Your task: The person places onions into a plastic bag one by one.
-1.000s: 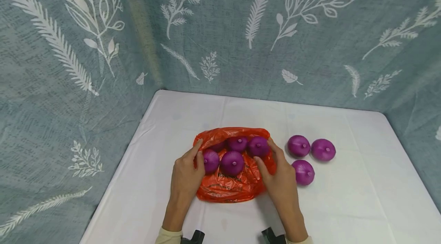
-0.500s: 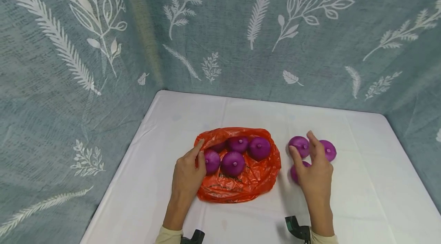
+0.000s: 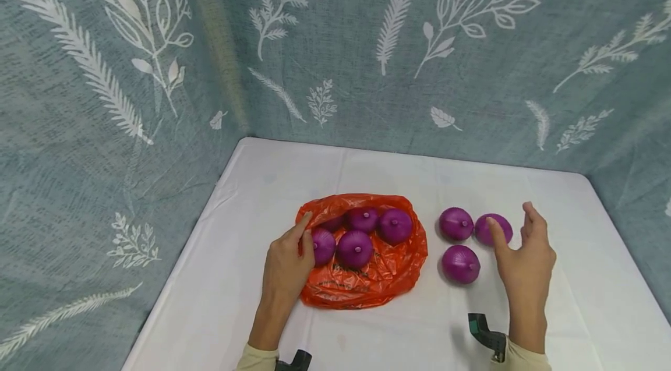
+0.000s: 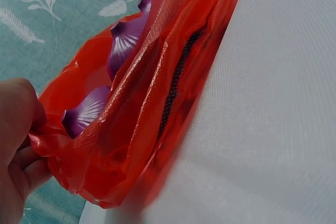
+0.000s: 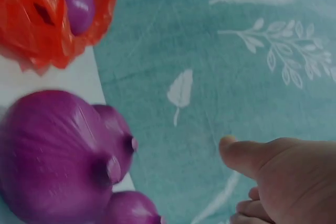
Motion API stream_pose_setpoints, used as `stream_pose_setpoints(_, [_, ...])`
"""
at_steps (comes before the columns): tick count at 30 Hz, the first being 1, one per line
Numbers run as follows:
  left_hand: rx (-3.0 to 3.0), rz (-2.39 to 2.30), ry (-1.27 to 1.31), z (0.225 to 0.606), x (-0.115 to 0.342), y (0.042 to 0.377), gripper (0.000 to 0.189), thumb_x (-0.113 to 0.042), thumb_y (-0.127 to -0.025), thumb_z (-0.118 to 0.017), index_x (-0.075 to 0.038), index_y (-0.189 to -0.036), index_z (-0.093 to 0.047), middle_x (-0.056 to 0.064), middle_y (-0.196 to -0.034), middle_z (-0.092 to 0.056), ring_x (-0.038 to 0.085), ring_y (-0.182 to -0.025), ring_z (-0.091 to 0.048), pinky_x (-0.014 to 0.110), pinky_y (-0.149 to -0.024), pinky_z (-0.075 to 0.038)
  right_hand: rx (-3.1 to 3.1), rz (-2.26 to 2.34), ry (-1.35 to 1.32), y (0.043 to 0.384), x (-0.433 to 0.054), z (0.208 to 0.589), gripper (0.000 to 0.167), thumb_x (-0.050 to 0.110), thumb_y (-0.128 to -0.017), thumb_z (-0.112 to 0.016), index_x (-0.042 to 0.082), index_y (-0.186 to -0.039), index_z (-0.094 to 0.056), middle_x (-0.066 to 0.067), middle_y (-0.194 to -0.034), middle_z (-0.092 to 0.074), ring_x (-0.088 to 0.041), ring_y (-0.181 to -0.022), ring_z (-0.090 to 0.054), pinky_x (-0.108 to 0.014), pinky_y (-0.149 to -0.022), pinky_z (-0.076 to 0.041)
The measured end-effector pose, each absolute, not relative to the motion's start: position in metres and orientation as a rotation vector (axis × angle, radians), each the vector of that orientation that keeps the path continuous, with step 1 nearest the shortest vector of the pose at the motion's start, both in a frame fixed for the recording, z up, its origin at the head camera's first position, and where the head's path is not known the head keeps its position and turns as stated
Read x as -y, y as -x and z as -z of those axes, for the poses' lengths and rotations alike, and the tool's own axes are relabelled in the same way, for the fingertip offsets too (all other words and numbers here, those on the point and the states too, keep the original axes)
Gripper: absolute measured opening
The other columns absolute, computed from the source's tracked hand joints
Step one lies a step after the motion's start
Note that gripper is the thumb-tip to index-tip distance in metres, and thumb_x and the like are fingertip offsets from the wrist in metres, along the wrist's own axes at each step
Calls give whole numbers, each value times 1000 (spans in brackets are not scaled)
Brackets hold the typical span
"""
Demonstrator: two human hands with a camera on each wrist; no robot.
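An orange-red plastic bag (image 3: 367, 286) lies mouth up on the table, with several purple onions (image 3: 354, 249) inside. My left hand (image 3: 287, 263) pinches the bag's left rim between thumb and fingers; the left wrist view shows the thin plastic (image 4: 52, 148) gathered there. To the right of the bag, three loose onions sit close together: one at the back (image 3: 456, 223), one in front (image 3: 461, 264) and one at the right (image 3: 493, 229). My right hand (image 3: 526, 263) hovers beside the right onion, thumb and fingers spread, holding nothing. Its thumb (image 5: 247, 153) is apart from the onions.
A white cloth (image 3: 566, 278) covers the table. Blue-green fabric (image 3: 335, 56) printed with white leaves hangs behind and along the sides. A black wrist mount (image 3: 487, 333) sits at my right wrist, another (image 3: 295, 360) at the left.
My right hand has let go of the bag's right rim and moved right, past the loose onions. The bag's right side has spread outward. My left hand keeps its hold.
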State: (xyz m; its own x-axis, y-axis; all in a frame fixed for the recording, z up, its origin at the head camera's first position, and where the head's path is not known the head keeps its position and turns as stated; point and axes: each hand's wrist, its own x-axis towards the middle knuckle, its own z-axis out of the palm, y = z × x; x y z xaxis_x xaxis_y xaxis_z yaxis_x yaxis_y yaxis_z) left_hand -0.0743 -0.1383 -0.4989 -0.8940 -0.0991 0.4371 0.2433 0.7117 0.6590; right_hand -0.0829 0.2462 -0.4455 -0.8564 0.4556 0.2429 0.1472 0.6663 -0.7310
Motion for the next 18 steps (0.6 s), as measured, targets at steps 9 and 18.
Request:
stream_pose_setpoints(9, [2466, 1040, 103, 501, 138, 74, 39, -8, -104, -64, -3, -142, -67, 21, -116, -77, 23, -87, -74, 37, -71, -60, 2665, -1014, 560, 92, -265, 460, 86, 34, -101, -73, 2, -166, -26, -30, -165, -33, -57, -142, -42, -70, -107, -41])
stream_pose_setpoints(18, [2475, 1046, 105, 499, 137, 75, 39, -9, -104, -64, -3, -142, -67, 20, -125, -74, 30, -106, -75, 44, -83, -63, 2777, -1061, 582, 99, -275, 474, 91, 34, -100, -74, 0, -167, -22, -35, -165, -29, -58, -145, -37, -68, -113, -37])
